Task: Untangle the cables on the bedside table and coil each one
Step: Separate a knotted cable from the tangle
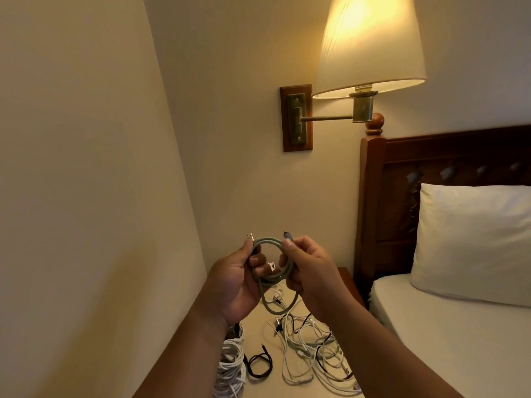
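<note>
Left hand [233, 285] and right hand [311, 278] grip the grey cable [273, 271] looped between them.

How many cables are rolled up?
3: a grey cable in the left hand and right hand; a white coil and a black coil on the table's left. Others may be hidden.

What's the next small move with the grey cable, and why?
Probably lay the grey cable beside the coiled white cable and black cable: it is already looped between left hand and right hand, while the tangle waits.
</note>
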